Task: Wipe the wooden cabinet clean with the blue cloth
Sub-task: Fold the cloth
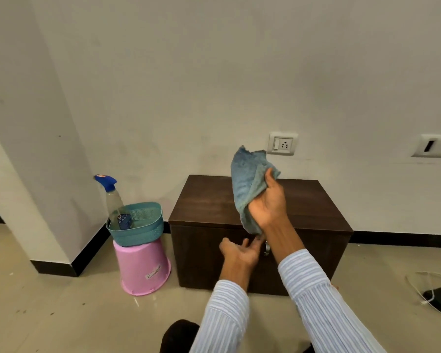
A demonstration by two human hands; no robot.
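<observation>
Against white wall, right hand (266, 202) grips blue cloth (247, 184) above wooden cabinet (209, 207).

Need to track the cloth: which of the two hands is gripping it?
The right hand, raised above the wooden cabinet, grips the blue cloth. The left hand is lower, open and holds nothing.

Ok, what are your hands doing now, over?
Right hand grips cloth, held up above cabinet. Left hand open, below it. Cabinet top bare, nothing in the way.
</observation>
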